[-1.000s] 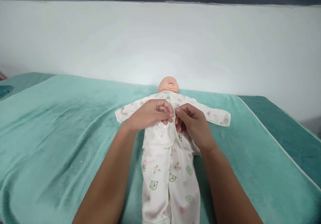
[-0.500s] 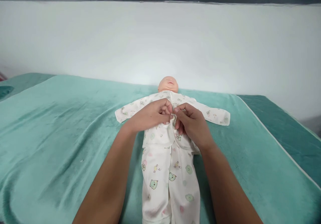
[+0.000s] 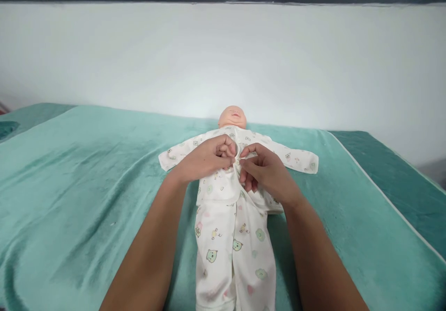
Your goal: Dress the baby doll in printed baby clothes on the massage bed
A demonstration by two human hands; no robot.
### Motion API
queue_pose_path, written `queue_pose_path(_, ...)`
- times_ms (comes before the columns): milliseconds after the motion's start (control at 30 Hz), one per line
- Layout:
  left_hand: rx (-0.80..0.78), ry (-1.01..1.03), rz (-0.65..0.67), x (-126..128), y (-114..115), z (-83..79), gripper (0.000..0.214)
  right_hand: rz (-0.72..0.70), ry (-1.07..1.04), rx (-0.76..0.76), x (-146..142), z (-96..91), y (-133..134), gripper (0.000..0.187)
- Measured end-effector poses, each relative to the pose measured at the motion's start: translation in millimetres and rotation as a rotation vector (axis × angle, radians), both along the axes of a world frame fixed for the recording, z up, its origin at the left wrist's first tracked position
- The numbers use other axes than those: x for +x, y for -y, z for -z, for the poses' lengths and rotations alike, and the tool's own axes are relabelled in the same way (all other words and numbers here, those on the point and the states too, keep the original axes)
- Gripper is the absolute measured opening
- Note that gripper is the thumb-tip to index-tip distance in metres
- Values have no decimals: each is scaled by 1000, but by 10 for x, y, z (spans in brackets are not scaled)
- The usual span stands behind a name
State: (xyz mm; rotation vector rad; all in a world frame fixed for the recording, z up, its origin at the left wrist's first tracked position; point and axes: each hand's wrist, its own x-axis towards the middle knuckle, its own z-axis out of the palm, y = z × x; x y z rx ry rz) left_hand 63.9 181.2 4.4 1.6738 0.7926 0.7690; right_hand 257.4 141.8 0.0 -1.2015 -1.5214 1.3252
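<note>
A baby doll (image 3: pixel 232 115) lies on its back, dressed in a white baby shirt (image 3: pixel 216 190) with small animal prints and matching trousers (image 3: pixel 251 250). Over the chest, my left hand (image 3: pixel 215 155) is closed, its thumb and fingers pinching the shirt's front edge. Close on the other side of the opening, my right hand (image 3: pixel 263 167) has thumb and forefinger at the shirt front, with the other fingers curled beneath. My fingers partly hide the fastening between them. Both sleeves are spread outward, and no doll hands show at the cuffs.
A light green plush blanket (image 3: pixel 87 185) with some folds lies under the doll. Darker green cloth (image 3: pixel 393 176) shows past its white edge on the right. Behind the doll's head rises a white wall (image 3: pixel 223 60) with a dark band along the top.
My hands have drawn slightly apart at the shirt front. The right fingertips have moved a little away from the left ones, and the shirt's edge shows between them.
</note>
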Motion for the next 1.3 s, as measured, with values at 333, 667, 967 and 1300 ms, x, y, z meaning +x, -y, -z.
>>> queue_pose_path(333,-29,45,20,4,15,-30,14,-45,-70,0,-12,-19,10,12)
queue_pose_path(667,3,-298,-11,-75,46,-137,18,56,-156,30,-35,29,-8,9)
queue_pose_path(967,188,-166,-533,-156,-150,130,30,561,-123,446,152,280,-203,14)
queue_pose_path(1300,543,-766,-757,-417,-351,841,46,406,624,511,472,755,-549,50)
